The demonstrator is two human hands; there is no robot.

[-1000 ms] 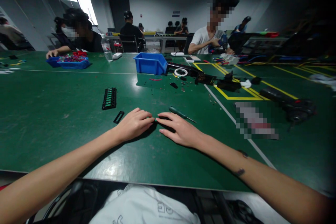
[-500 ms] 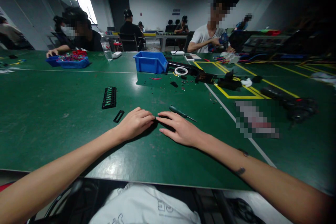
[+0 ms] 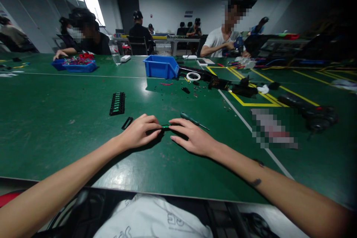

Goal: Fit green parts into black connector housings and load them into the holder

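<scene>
Between my hands, low over the table, is a small flat black-and-green piece (image 3: 165, 127), mostly covered by fingertips. My left hand (image 3: 142, 131) pinches its left end between thumb and fingers. At the right end, the fingertips of my right hand (image 3: 193, 136) touch or nearly touch it, with the fingers stretched out and apart. A slim black rectangular frame (image 3: 127, 123) lies just left of my left hand. Farther back is a long black slotted frame (image 3: 117, 103) with several green openings. Beyond my right fingers rests a screwdriver (image 3: 194, 120) with a dark green handle.
A blue bin (image 3: 161, 67) stands behind, with screws and bits scattered to its right. A white ring (image 3: 193, 77) and black parts (image 3: 244, 89) lie beyond. At right is a dark device (image 3: 318, 117). Co-workers sit across the green table (image 3: 69, 130).
My left fingers have drawn back slightly left, uncovering more of the small piece between my hands. My right hand has barely moved. The view has shifted slightly.
</scene>
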